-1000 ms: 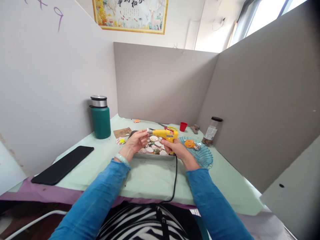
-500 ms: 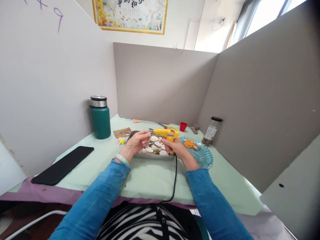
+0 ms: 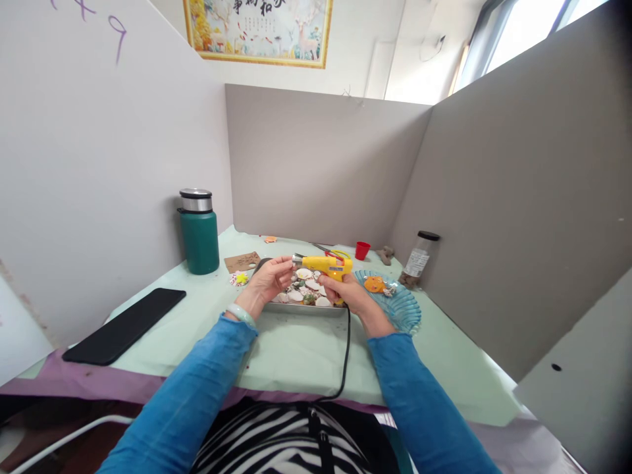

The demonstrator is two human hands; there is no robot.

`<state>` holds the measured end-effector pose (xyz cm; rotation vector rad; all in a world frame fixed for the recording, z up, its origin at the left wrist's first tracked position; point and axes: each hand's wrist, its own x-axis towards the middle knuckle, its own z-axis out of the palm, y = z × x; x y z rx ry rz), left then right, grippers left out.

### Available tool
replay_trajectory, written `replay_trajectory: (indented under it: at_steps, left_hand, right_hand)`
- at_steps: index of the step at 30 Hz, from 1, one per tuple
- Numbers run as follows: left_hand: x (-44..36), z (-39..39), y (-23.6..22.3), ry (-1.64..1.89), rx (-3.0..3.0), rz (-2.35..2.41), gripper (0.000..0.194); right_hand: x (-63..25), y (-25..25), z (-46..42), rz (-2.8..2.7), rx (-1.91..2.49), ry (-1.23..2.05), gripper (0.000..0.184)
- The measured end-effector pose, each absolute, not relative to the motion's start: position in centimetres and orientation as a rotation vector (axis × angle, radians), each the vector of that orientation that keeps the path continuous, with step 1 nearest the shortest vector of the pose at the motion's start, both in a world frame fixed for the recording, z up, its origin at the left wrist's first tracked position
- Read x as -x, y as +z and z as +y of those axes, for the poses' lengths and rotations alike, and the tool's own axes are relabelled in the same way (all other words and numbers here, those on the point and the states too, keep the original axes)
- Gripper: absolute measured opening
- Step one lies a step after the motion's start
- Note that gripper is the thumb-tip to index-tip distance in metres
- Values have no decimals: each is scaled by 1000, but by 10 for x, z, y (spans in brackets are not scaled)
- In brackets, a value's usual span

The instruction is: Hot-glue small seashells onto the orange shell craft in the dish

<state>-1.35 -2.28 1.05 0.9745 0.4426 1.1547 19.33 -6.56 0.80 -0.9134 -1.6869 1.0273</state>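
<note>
My right hand is wrapped round the handle of a yellow hot glue gun, whose nozzle points left. A black cord runs from the handle down to the table's front edge. In a pinch, my left hand keeps something small right at the nozzle; it is too small and covered to name. Below both hands lies a metal tray filled with white seashells and bits of green. Just right of my right hand is a blue glass plate bearing an orange piece and a small shell cluster.
A green bottle and a black flat pad are on the left. Brown card and a yellow flower piece lie near the tray. Behind are scissors, a red cup and a jar. Grey partitions enclose the table.
The glue gun has shifted very slightly left, its nozzle closer to my left fingertips. Both hands otherwise keep their places.
</note>
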Motion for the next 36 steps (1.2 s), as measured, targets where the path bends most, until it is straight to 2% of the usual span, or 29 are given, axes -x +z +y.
replay_trajectory:
  at_steps: [36]
  left_hand:
    - [15, -23, 12, 1156, -941, 423, 25]
  right_hand:
    - [-195, 4, -61, -1666, 940, 1045, 47]
